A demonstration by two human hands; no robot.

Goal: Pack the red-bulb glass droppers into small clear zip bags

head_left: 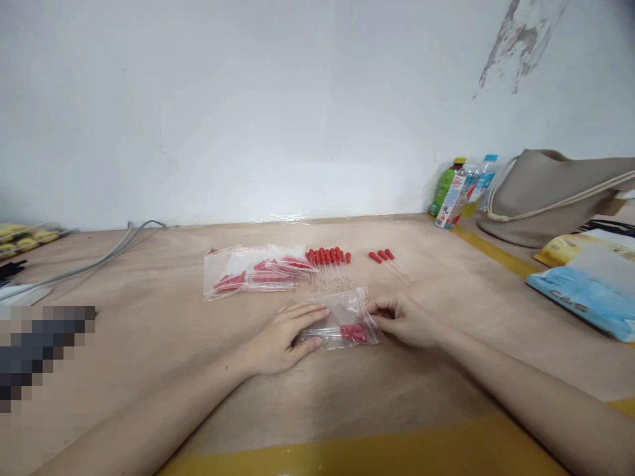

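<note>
A clear plastic bag (333, 335) lies flat on the table before me, with several red-bulbed droppers (353, 332) inside, their bulbs toward the right. Across the bag's left end my left hand (285, 337) rests with fingers stretched out and thumb apart. My right hand (404, 320) pinches the bag's right edge between thumb and fingers. Just beyond, loose droppers (328, 259) lie side by side in a row, and three more droppers (384, 256) sit apart to the right. Filled plastic bags (255, 272) with red-bulbed droppers overlap in a pile at the back left.
Bottles (452, 195) and a grey bag (550, 192) stand by the wall at the right. Nearer is a blue packet (580, 297). A grey cable (106, 250) runs along the left. Yellow tape (347, 456) marks the table's front.
</note>
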